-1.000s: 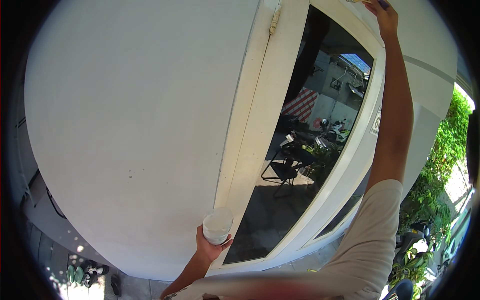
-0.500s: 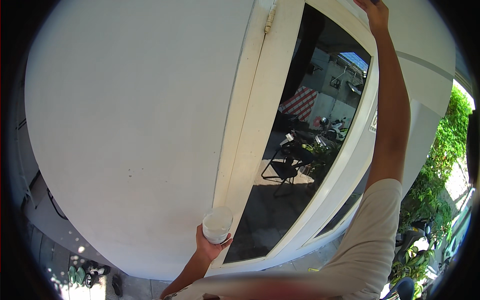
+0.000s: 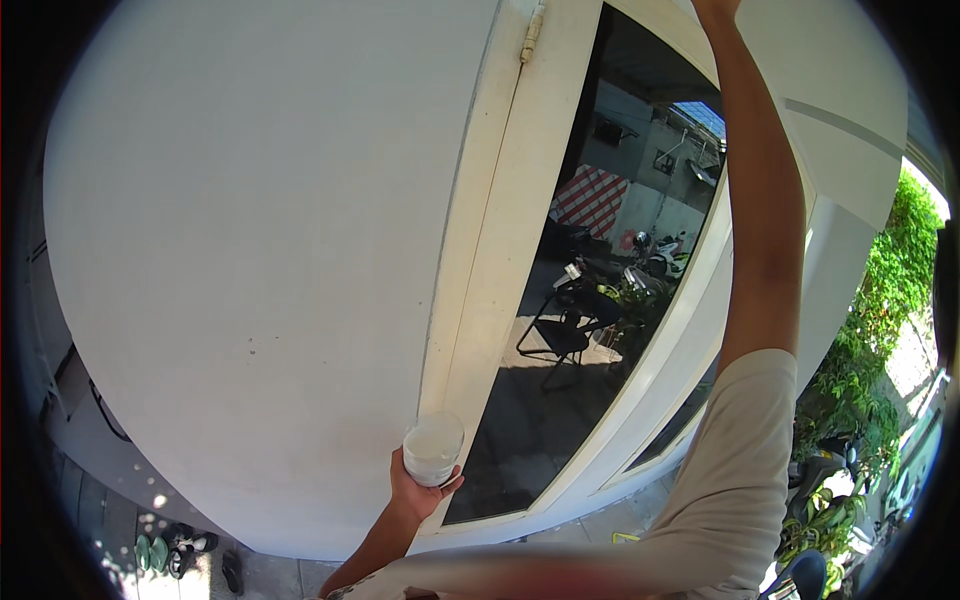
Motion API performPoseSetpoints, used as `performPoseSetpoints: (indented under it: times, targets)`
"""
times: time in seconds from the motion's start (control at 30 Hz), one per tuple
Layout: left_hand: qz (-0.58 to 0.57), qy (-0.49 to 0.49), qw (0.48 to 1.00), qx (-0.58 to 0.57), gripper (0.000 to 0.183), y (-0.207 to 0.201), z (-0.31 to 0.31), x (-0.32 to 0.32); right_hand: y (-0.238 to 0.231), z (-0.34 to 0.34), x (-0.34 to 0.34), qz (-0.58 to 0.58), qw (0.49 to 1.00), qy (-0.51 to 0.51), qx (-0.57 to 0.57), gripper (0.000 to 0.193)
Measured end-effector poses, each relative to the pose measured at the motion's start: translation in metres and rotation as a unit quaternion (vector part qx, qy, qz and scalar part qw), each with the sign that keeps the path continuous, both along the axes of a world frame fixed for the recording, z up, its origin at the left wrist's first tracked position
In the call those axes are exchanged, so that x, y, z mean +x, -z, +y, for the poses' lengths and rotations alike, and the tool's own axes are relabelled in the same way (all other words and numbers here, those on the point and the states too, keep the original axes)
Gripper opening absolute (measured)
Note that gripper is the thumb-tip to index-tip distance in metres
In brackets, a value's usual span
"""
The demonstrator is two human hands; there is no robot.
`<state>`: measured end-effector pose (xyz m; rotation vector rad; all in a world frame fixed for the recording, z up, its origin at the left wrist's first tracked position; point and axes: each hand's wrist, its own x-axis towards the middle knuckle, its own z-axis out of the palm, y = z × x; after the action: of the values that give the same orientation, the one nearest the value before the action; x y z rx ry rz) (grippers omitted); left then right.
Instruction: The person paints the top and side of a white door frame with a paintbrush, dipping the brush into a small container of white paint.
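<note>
Left hand [image 3: 420, 492] gripping a white cup [image 3: 433, 449], lower centre, against the door frame [image 3: 500, 260]. Right hand [image 3: 716, 8] at top edge, grip can't be told. Risk: overhead stretch tilts cup, contents spill.

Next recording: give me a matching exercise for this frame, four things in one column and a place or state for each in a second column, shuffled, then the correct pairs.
Things:
1. left hand
2. right arm
3. window frame
4. sandals

Places or states:
A. raised up toward the top edge of the picture
B. on the ground at lower left
C. gripping a white cup
D. white, around dark reflecting glass

Pairs: 1-C, 2-A, 3-D, 4-B
</note>
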<state>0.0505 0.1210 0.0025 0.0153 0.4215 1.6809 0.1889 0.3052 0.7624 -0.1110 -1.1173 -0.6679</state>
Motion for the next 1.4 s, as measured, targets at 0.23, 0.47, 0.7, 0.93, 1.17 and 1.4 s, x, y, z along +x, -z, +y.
performPoseSetpoints:
  times: [0.23, 0.47, 0.7, 0.93, 1.17, 1.4]
  targets:
    - [0.007, 0.011, 1.0, 0.014, 0.057, -0.005, 0.0, 0.006, 0.007, 0.0, -0.006, -0.102, 0.929, -0.35, -0.064, 0.019]
    - [-0.01, 0.005, 1.0, 0.003, 0.057, -0.001, -0.002, 0.0, -0.008, 0.093, 0.116, 0.113, 0.978, 0.135, -0.107, 0.04]
    - [-0.002, -0.008, 1.0, 0.014, 0.058, -0.001, -0.004, -0.004, -0.005, 0.026, 0.011, 0.009, 0.998, 0.042, 0.036, 0.022]
    - [0.005, -0.003, 1.0, -0.002, 0.058, -0.004, -0.006, -0.002, -0.004, -0.033, -0.038, -0.166, 0.903, -0.395, -0.016, 0.018]
    - [0.0, -0.003, 1.0, -0.002, 0.058, 0.0, -0.01, -0.006, -0.024, 0.094, 0.103, 0.02, 0.987, -0.049, -0.153, 0.045]
    - [0.004, -0.01, 1.0, -0.01, 0.059, -0.003, -0.018, -0.016, -0.031, 0.069, 0.079, 0.031, 0.967, 0.246, -0.052, 0.047]
